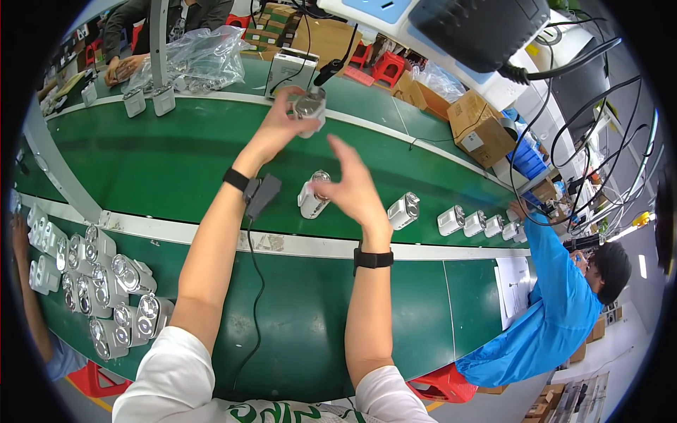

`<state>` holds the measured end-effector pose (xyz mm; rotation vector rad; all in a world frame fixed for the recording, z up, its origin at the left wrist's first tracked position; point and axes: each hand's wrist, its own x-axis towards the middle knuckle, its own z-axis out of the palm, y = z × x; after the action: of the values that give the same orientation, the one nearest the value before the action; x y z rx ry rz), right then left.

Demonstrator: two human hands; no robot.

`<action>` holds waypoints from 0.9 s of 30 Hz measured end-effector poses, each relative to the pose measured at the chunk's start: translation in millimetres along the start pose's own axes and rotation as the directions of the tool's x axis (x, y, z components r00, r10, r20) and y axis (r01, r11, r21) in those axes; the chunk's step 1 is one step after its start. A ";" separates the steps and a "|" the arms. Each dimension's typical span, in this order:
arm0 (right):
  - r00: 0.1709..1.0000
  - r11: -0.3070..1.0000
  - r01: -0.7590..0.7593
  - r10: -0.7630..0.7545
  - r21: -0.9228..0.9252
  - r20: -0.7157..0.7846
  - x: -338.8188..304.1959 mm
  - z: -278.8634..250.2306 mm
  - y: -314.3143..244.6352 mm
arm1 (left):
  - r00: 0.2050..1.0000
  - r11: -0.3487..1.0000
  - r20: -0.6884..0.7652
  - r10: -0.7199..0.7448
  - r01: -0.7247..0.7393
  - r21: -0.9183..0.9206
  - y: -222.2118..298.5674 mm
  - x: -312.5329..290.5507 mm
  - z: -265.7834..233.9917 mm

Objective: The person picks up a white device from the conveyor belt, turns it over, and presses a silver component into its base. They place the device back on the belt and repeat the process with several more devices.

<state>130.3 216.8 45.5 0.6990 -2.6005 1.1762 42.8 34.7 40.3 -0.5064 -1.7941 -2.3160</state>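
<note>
My left hand (275,130) is closed round a small white housing with a shiny silver-grey top (309,106), raised over the far side of the green belt. Just above it hangs a black rod-shaped connector (328,72) on a cable; whether they touch I cannot tell. My right hand (356,187) has its fingers spread and is slightly blurred. Beside its thumb, a second white housing (312,202) stands on the belt, and contact is unclear. Another white housing (404,211) stands to the right of that hand. Black bands circle both wrists, the left one carrying a dark box (264,196) with a cable.
Several white housings (113,278) crowd the near-left bench. More line the belt (474,223) toward a co-worker in blue (557,282). A power strip with a black adapter (479,32) hangs overhead. Clear plastic bags (204,60) and a cardboard box (481,127) lie beyond the belt.
</note>
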 end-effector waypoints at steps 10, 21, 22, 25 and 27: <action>0.766 0.949 0.220 -0.023 0.227 -0.643 8.9 -8.4 -48.1 | 0.856 0.728 0.224 0.466 -0.515 0.454 42.4 -37.0 44.6; 0.629 0.924 0.380 -0.222 0.045 -0.745 1.5 -14.7 -51.4 | 0.903 0.997 0.429 0.008 0.024 -0.069 72.0 -49.7 51.1; 0.649 0.925 0.370 -0.190 0.088 -0.737 1.0 -15.6 -53.9 | 0.904 0.997 0.428 0.008 0.024 -0.070 70.7 -49.4 49.0; 0.661 0.920 0.386 -0.232 0.059 -0.714 0.2 -19.5 -61.8 | 0.862 0.962 0.501 0.071 0.074 -0.264 67.4 -47.6 42.1; 0.669 0.917 0.396 -0.254 0.046 -0.699 -0.2 -22.6 -63.9 | 0.876 0.943 0.481 0.023 0.141 -0.302 71.4 -47.4 44.4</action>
<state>162.1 197.3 102.1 0.5824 -1.6756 1.2683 117.9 55.2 97.4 -1.1891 -1.6043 -2.7304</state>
